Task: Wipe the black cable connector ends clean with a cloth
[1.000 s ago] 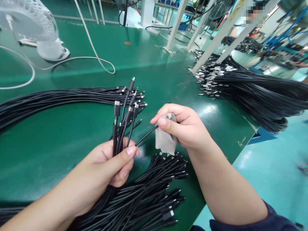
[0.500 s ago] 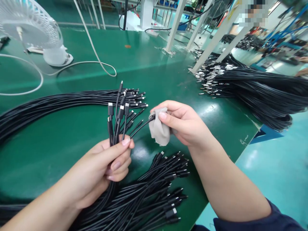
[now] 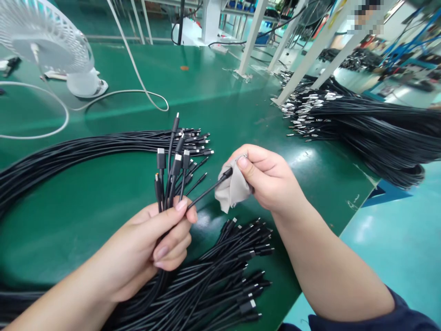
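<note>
My left hand (image 3: 168, 234) is closed round a bunch of black USB cables (image 3: 176, 168), whose plugs stick up above my fingers. One cable of the bunch slants off to the right, and its plug (image 3: 226, 174) lies against a light grey cloth (image 3: 231, 189). That cloth is pinched between the thumb and fingers of my right hand (image 3: 263, 172), wrapped partly round the plug; the plug's tip is hidden in it. Below my hands lies a pile of black cables (image 3: 206, 276) with plugs pointing right. Another bundle of cables (image 3: 103, 145) curves across the table behind my left hand.
A large heap of black cables (image 3: 372, 119) lies at the table's right edge, beside white metal posts (image 3: 292, 69). At the left back stands a white fan (image 3: 82, 82) with a white cord (image 3: 138, 89) looping over the green table (image 3: 220, 101).
My right hand and the cloth have shifted slightly right along the plug, and more of the plug's black housing now shows. My left hand keeps its hold on the bunch.
</note>
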`<state>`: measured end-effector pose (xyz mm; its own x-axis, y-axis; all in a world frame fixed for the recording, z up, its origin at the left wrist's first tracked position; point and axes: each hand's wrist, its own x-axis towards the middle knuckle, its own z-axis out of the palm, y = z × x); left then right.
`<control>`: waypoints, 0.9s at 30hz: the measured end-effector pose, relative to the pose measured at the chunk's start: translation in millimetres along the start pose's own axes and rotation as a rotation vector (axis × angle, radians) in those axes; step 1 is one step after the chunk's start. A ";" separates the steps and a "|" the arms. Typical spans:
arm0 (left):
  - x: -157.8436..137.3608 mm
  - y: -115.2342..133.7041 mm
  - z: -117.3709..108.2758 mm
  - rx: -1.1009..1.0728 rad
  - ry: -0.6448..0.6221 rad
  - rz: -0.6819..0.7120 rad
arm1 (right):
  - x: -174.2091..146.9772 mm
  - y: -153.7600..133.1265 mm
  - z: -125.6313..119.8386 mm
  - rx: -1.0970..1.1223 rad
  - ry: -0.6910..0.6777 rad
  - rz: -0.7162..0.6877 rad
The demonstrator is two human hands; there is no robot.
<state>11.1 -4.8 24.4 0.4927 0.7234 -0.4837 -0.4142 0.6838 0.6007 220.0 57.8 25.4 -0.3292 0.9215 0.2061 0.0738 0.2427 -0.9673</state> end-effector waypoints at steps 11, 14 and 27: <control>0.9 0.9 -1.2 -0.005 0.040 0.000 | -0.6 0.7 1.5 -0.379 0.080 -0.246; 0.2 5.0 -0.9 -0.047 0.060 0.014 | 0.7 4.8 0.5 -0.092 0.048 -0.094; 4.3 3.0 -2.4 0.202 0.112 0.014 | 3.8 -0.1 2.7 0.138 0.089 0.088</control>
<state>10.2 0.5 22.6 0.3957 0.7465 -0.5350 -0.2535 0.6487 0.7176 216.2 60.5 25.9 -0.2417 0.9621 0.1263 -0.0330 0.1219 -0.9920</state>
